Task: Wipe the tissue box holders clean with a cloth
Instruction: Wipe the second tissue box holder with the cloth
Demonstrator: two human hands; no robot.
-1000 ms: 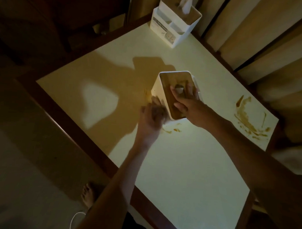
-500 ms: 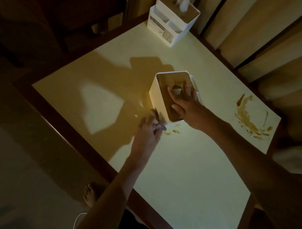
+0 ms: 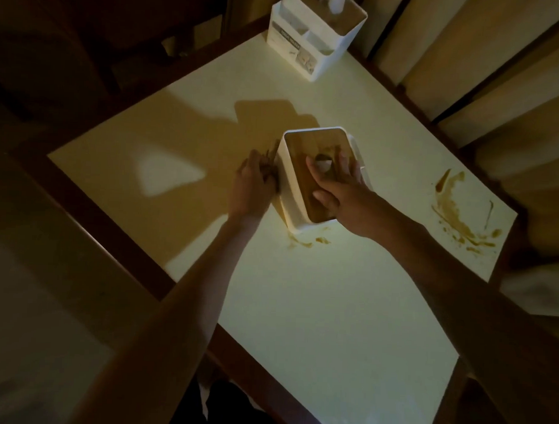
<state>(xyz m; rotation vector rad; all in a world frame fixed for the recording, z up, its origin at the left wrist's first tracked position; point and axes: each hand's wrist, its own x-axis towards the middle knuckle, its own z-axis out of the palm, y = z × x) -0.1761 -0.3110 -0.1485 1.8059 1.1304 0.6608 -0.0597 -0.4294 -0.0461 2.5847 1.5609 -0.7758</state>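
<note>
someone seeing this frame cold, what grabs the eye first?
Mid-table, the white tissue box holder stands out: the right hand holds it from above, its fingers over the brown top, while the left hand presses a dark cloth to its left side. Next, the brown smears near the table's right edge, and smaller ones just in front of the holder. A second holder stands at the far edge.

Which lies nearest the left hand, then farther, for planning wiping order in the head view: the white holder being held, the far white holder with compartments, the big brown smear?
1. Held white holder, touching, beside left hand.
2. Big brown smear, right edge.
3. Far white holder, far table corner.
</note>
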